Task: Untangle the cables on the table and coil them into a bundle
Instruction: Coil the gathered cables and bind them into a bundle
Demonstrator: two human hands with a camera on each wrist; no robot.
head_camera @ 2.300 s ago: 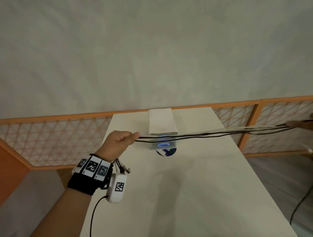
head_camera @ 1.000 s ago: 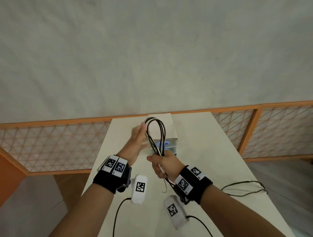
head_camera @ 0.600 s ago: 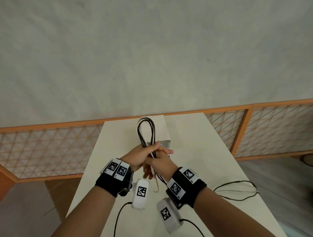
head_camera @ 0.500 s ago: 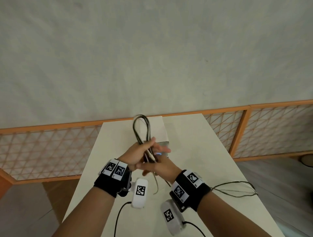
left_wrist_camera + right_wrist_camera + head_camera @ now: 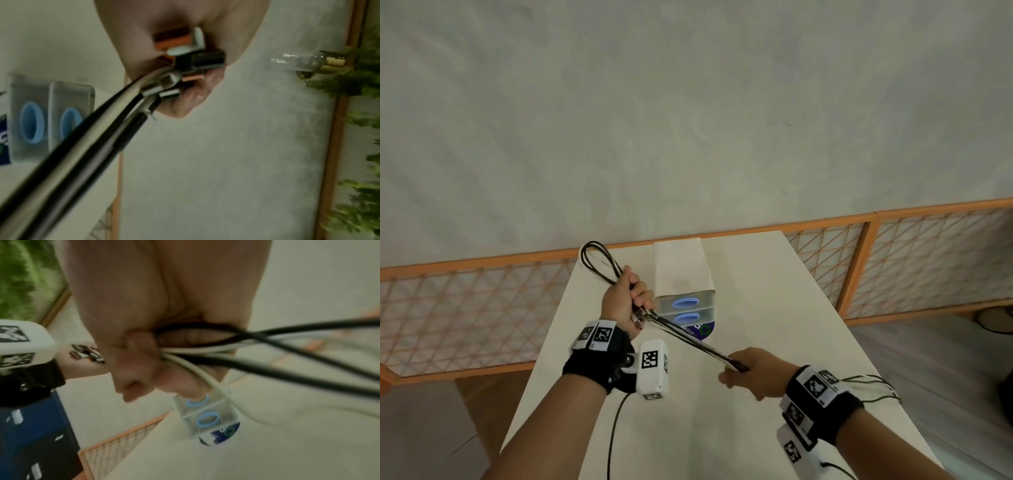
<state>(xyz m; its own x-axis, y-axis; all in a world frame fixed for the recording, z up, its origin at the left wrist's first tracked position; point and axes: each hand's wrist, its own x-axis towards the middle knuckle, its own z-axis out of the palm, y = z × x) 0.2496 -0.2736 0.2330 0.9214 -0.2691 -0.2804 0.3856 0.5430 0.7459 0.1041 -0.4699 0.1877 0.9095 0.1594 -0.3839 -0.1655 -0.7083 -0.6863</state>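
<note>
Along a pale grey wall: a long cream bench (image 5: 774, 308), running away from the camera, flanked by a low orange-framed lattice fence (image 5: 476, 301). Greenery noted beyond the fence in the wrist views, blurred.

At mid-bench, a white box (image 5: 681, 270) lying lengthwise; against its near end, two clear blocks with blue rings (image 5: 685, 310) and a dark blue disc (image 5: 703, 332) partly under them. Box and blocks just behind the taut cable run, partly crossed by it.

Cables (image 5: 688, 337), black and white together, held above the bench and stretched straight between both hands, long axis diagonal from far left to near right. Folded loop (image 5: 599, 262) projecting past the left hand toward the far left corner. Slack strands (image 5: 873, 389) trailing behind the right wrist over the bench's right edge.

Left hand (image 5: 625, 301): fingers curled tightly round the bundle, connector ends (image 5: 185, 65) bunched at the palm. Right hand (image 5: 756, 375): fingers (image 5: 141, 356) closed round the strands at the near end.
</note>
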